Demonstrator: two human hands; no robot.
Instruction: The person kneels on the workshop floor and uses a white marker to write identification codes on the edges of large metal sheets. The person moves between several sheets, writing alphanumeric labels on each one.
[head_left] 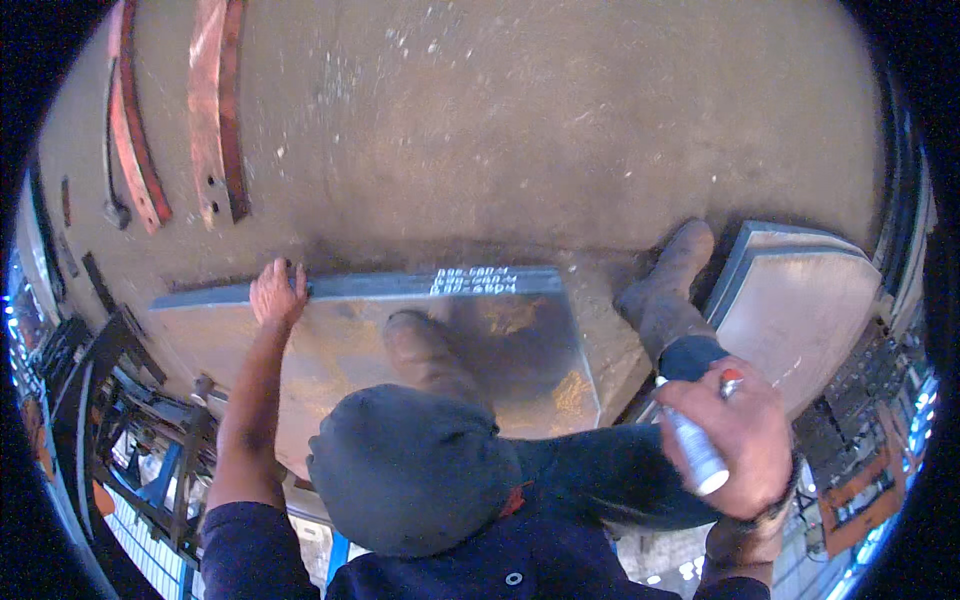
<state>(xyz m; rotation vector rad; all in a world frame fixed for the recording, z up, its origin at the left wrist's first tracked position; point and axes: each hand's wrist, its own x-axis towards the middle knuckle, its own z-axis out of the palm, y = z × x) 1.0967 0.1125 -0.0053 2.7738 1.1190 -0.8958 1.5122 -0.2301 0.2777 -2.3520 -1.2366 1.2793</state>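
My left hand [278, 293] rests at the far edge of a stack of flat steel plates [340, 350], its fingers reaching over that edge and slightly apart. In my right hand [745, 435], raised over my right leg, is a white tube-shaped marker [692, 440]; a small red-and-white piece [732, 378], perhaps its cap, shows by the fingers. White handwriting [475, 281] runs along the plates' far edges. One of my boots [410, 340] stands on the top plate, with the bent knee [410, 470] hiding part of it.
My other boot [690, 250] is on the brown surface, between the stack and several curved-edge plates [790, 320] at right. Two curved reddish metal strips [218, 110] and a thin rod [112, 150] lie at far left. Dark metal frames [110, 400] crowd the lower left.
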